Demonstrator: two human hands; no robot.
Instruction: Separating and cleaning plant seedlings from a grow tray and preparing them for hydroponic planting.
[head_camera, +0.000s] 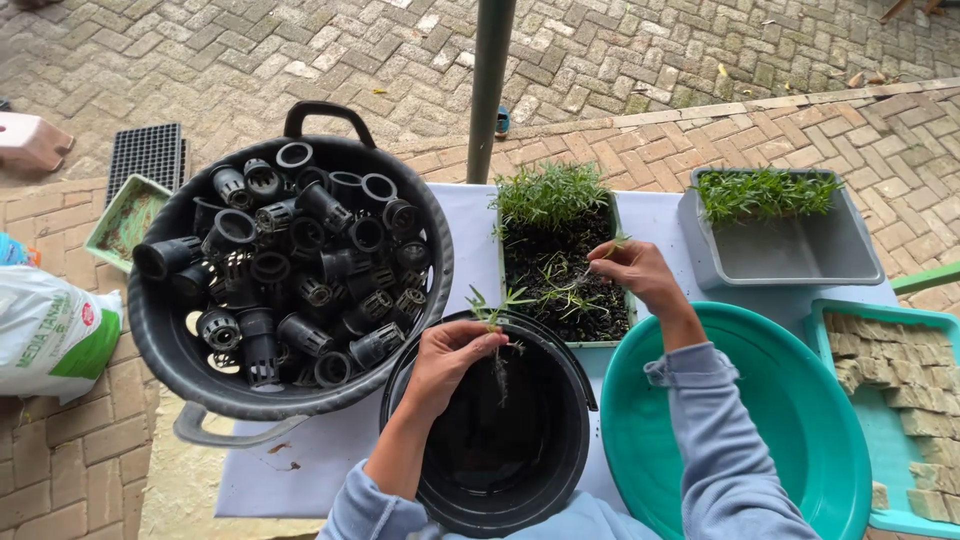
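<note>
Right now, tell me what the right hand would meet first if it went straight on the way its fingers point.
The right hand points left and down into the seedling tray; it would likely meet the dark soil and small seedlings there first, though depth is unclear.

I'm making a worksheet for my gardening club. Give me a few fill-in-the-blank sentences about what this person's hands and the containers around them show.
1. The left hand holds a small seedling over a round ____ bucket.
2. The right hand reaches into a tray of soil and green ____.
3. The large grey tub is full of small black ____.
4. The big round basin at the right is ____ in colour.

Missing words: black; seedlings; pots; green
</note>
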